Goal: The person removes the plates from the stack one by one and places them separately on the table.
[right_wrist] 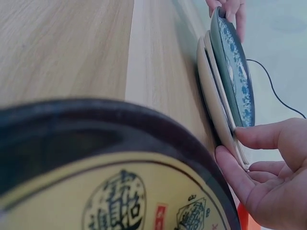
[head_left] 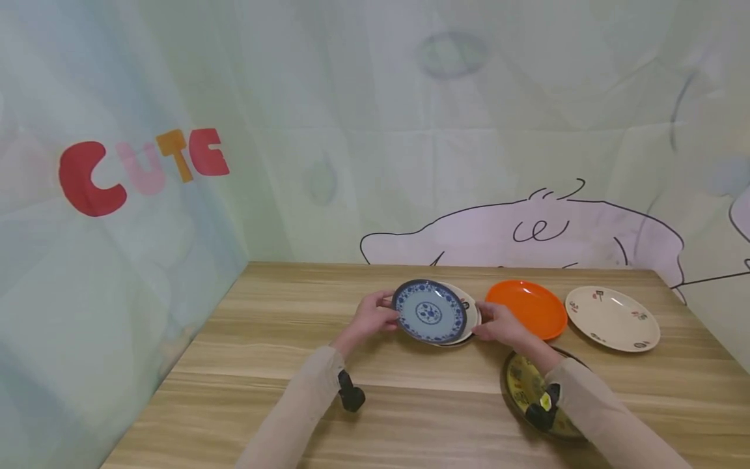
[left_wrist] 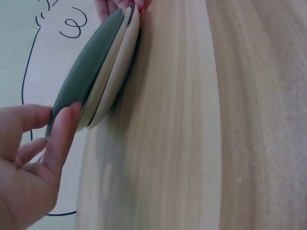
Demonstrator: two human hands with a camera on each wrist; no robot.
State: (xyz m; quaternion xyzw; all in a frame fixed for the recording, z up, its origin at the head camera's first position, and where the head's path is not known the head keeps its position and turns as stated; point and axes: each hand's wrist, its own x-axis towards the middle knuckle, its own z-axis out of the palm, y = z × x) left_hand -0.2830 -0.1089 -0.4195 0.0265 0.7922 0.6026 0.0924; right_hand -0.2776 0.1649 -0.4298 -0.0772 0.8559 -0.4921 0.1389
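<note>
At the middle of the table, a small blue-patterned plate (head_left: pixel 429 312) with a dark rim and green underside tops a stack. Cream plates (head_left: pixel 471 320) lie beneath it, their stacked edges showing in both wrist views. My left hand (head_left: pixel 375 314) pinches the blue-patterned plate at its left edge, thumb and fingers on either side in the left wrist view. On the opposite side, my right hand (head_left: pixel 497 323) grips the cream plates by their rims; in the right wrist view its thumb (right_wrist: pixel 259 136) lies over the top rim and a finger is underneath. The blue-patterned plate sits shifted left over the cream ones.
An orange plate (head_left: pixel 526 310) lies right of the stack, with a large cream plate (head_left: pixel 612 319) beyond it. Under my right forearm is a yellow plate (head_left: pixel 524 384) with a dark rim, partly hidden. Cloth hangings (head_left: pixel 328 163) border the wooden table (head_left: pixel 281 306).
</note>
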